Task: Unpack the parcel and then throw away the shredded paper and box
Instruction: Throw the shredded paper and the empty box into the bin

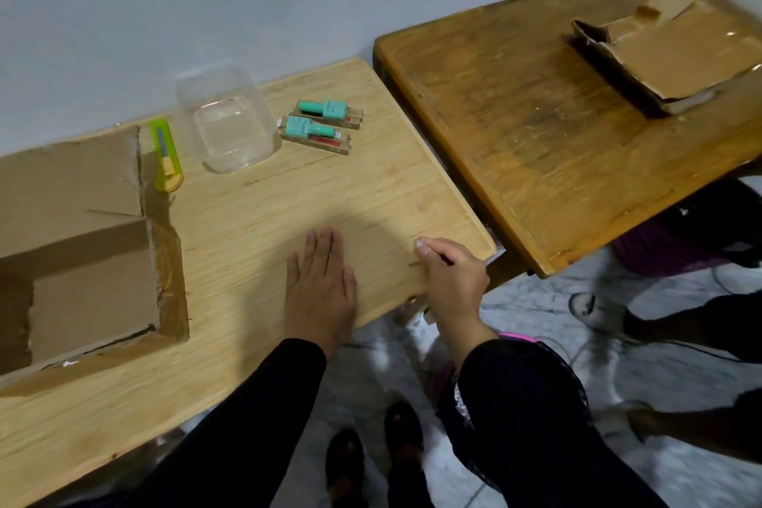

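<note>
An open brown cardboard box (82, 243) lies at the left of the light wooden table (268, 210); its inside looks bare. Two packaged teal items (319, 124) lie near the table's back, right of a clear plastic container (226, 124). My left hand (319, 285) rests flat, palm down, on the table near its front edge, fingers together. My right hand (449, 272) sits at the table's right front corner with fingers curled; a small pale scrap seems pinched at its fingertips, but I cannot tell for sure. No shredded paper shows on the table.
A yellow-green utility knife (165, 155) lies between the box and the container. A darker wooden table (536, 128) stands to the right, bearing flattened torn cardboard (668, 54). A purple bin (659, 243) sits beneath it. Another person's feet (598, 309) are at the right.
</note>
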{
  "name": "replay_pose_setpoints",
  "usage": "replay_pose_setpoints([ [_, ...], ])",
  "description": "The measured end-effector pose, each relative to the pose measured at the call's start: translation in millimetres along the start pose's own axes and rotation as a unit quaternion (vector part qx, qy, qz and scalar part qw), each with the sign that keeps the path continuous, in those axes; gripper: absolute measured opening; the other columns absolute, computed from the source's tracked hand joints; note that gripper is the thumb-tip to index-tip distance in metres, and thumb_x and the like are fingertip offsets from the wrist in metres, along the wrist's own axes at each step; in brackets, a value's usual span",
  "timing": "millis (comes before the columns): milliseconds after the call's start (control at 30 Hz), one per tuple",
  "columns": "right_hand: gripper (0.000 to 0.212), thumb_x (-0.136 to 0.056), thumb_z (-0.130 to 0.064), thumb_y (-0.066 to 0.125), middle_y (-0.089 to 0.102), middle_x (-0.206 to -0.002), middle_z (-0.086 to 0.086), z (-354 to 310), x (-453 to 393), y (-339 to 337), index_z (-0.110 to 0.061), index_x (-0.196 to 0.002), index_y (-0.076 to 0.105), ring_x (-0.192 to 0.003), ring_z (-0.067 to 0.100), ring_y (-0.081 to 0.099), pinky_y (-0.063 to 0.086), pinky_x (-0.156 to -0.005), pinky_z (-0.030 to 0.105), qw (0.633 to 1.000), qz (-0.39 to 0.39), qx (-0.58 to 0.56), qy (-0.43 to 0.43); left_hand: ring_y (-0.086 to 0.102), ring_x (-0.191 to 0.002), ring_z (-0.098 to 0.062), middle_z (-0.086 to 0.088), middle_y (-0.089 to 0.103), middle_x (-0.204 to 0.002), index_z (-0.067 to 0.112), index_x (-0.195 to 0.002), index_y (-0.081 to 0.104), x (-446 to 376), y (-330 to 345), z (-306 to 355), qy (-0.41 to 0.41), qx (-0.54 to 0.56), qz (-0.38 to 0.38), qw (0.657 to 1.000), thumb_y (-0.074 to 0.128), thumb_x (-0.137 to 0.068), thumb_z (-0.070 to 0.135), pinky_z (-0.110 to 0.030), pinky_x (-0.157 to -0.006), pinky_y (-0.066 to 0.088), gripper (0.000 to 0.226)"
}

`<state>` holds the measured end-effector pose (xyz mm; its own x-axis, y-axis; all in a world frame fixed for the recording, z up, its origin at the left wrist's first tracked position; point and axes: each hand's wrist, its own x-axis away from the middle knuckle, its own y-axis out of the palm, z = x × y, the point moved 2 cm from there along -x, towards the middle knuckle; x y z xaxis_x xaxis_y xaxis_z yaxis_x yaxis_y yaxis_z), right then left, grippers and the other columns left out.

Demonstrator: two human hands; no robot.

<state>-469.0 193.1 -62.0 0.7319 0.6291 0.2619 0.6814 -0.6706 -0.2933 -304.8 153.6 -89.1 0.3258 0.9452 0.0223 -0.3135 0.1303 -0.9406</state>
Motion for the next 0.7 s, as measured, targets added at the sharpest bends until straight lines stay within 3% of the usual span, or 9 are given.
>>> replay_pose_setpoints([
  [100, 0.011, -0.078, -0.013, 0.073, 0.071, -0.092, -0.006, 2, 3, -16, -0.014, -0.088, 0.076, -0.086, -0.003, 0.06, 0.048, -0.081, 0.01, 0.998, 0.025, -0.035, 0.036, 0.017, -0.143, -0.027, -0.011, 0.027, -0.152, 0.007, -0.143, 0.027, -2, 0, 7, 0.038, 0.01, -0.005, 0.999, 0.01, -0.085, 0.039, -0.046, -0.114, 0.01, 0.068],
  [300, 0.01, -0.08, -0.01, 0.071, 0.069, -0.09, -0.002, 28, 11, -61, -0.012, -0.088, 0.075, -0.08, -0.005, 0.059, 0.043, -0.068, -0.003, 0.991, 0.113, -0.043, 0.052, 0.012, -0.144, -0.027, -0.009, 0.018, -0.155, 0.008, -0.146, 0.018, -1, 13, 49, 0.082, -0.008, -0.059, 0.995, 0.006, -0.086, 0.04, -0.051, -0.114, 0.01, 0.069],
  [367, 0.009, -0.081, -0.01, 0.07, 0.069, -0.088, -0.001, 42, 14, -83, -0.012, -0.089, 0.075, -0.08, 0.003, 0.061, 0.045, -0.071, 0.001, 0.986, 0.14, -0.027, 0.081, 0.015, -0.144, -0.027, -0.01, 0.019, -0.155, 0.008, -0.146, 0.019, 0, 17, 52, 0.07, -0.028, -0.061, 0.995, 0.014, -0.093, 0.035, -0.052, -0.114, 0.012, 0.059],
  [467, 0.011, -0.083, -0.012, 0.068, 0.072, -0.095, 0.006, 67, 21, -121, -0.01, -0.092, 0.074, -0.092, 0.018, 0.064, 0.047, -0.086, 0.02, 0.98, 0.169, 0.067, 0.087, 0.028, -0.139, -0.033, -0.015, 0.032, -0.15, 0.005, -0.142, 0.03, 1, 17, 50, 0.079, -0.046, -0.047, 0.995, 0.019, -0.092, 0.034, -0.056, -0.109, 0.023, 0.059],
  [567, 0.02, -0.088, -0.011, 0.06, 0.07, -0.108, 0.013, 89, 28, -154, -0.008, -0.104, 0.071, -0.103, 0.027, 0.062, 0.039, -0.087, 0.022, 0.962, 0.173, 0.196, 0.081, 0.03, -0.138, -0.035, -0.018, 0.034, -0.148, 0.003, -0.14, 0.033, 2, 16, 53, 0.083, -0.054, -0.05, 0.994, 0.017, -0.09, 0.035, -0.058, -0.108, 0.024, 0.062],
  [700, 0.04, -0.094, -0.024, 0.042, 0.056, -0.131, 0.018, 111, 33, -179, -0.008, -0.129, 0.054, -0.122, 0.031, 0.049, 0.034, -0.099, 0.031, 0.92, 0.076, 0.361, 0.132, 0.033, -0.135, -0.036, -0.02, 0.039, -0.144, 0.002, -0.136, 0.037, 2, 15, 55, 0.08, -0.052, -0.034, 0.995, 0.021, -0.088, 0.033, -0.06, -0.104, 0.027, 0.06],
])
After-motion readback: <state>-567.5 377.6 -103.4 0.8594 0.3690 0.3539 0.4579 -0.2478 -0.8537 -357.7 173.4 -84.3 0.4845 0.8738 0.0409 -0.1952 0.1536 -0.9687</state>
